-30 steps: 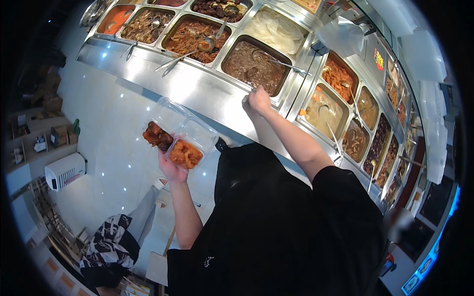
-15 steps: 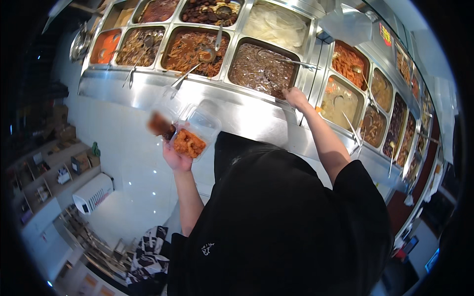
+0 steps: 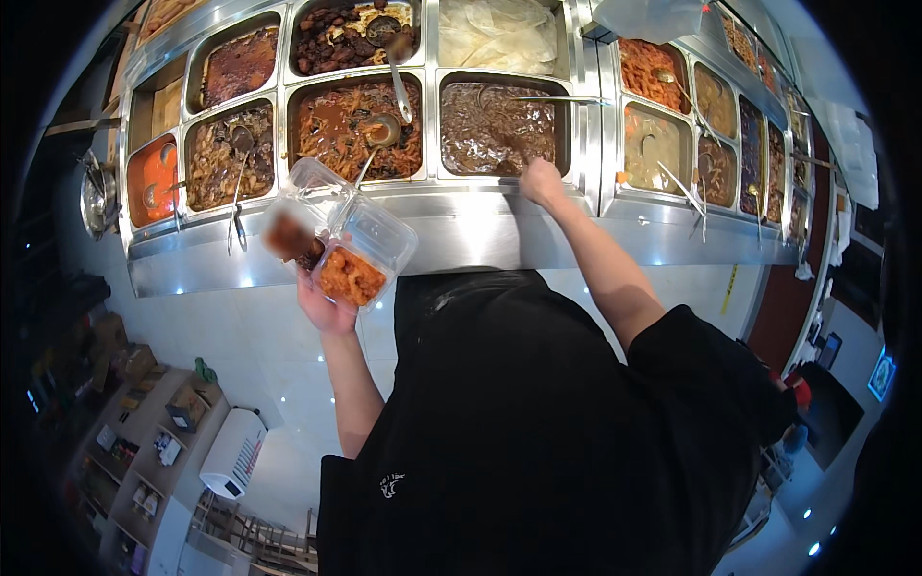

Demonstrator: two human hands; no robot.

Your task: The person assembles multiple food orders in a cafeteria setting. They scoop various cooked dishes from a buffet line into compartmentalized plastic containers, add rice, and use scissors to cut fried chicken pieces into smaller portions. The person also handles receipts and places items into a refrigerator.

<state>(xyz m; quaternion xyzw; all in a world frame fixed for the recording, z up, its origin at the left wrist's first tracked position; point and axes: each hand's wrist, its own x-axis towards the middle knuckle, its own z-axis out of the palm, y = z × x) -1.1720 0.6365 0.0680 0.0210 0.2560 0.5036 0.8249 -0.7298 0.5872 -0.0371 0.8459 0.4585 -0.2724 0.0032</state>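
My left hand [image 3: 327,305] is wrapped under a clear plastic takeaway box [image 3: 382,230] with its lid folded up. Orange-red fried-looking chunks [image 3: 351,276] fill one compartment; beside them lies dark brown food, partly blurred. Part of the box overlaps the steel counter's front edge. My right hand [image 3: 541,182] is closed at the near rim of a deep steel pan of glossy brown stew [image 3: 490,130]. What its fingers grip is hidden; a dark streak rises from it into the stew. Across the pan's far side rests a long thin metal handle [image 3: 562,99].
Left of the stew stands a pan of reddish shredded food [image 3: 331,120] with a ladle [image 3: 382,131]. Behind the stew is a pan of pale translucent sheets [image 3: 499,38]. More food pans with utensils line the counter [image 3: 653,230] to the right. Shelves [image 3: 158,432] stand at lower left.
The whole view has shifted and turned slightly. My right hand has moved left along the stew pan's near rim. The box in my left hand is nearer the pans.
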